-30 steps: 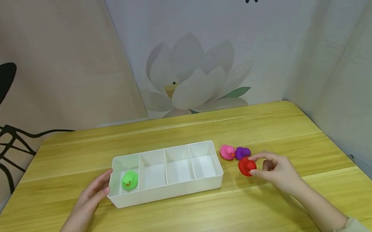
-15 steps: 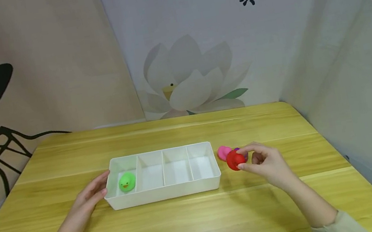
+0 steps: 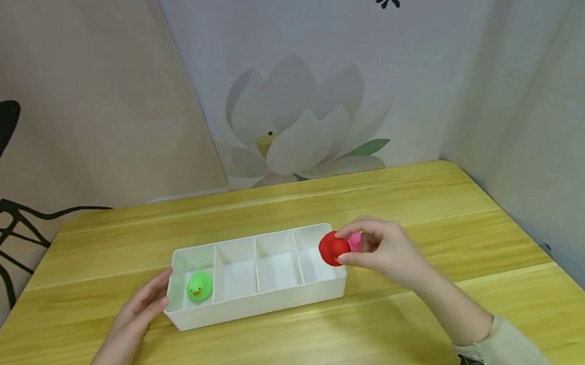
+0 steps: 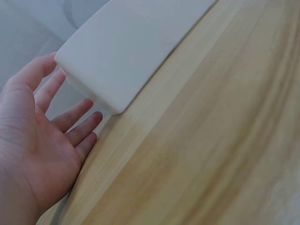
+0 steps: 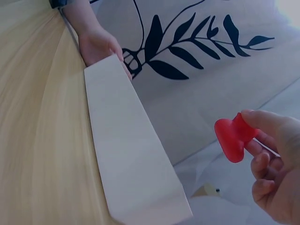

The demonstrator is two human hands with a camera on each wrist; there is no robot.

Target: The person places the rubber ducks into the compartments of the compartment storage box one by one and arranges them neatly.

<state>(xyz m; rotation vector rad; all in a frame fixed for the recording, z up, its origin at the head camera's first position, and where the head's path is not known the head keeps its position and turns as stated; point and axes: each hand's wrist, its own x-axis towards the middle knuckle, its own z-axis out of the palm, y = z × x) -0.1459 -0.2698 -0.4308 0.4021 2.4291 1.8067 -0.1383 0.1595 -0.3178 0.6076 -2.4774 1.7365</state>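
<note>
Landmark = white tray (image 3: pixel 257 305). Right hand (image 3: pixel 385 248): thumb and fingertips clamped on red duck (image 3: pixel 332 249), held up at the tray's right end; head view shows it overlapping the rightmost compartment, can't tell if it's fully over it. Left hand (image 3: pixel 139 306): at the tray's left end, fingers extended and spread, touching the end wall. Green duck (image 3: pixel 200 286) sits in the tray's leftmost compartment. Pink toy (image 3: pixel 355 241): right of tray, partly hidden by right hand.
</note>
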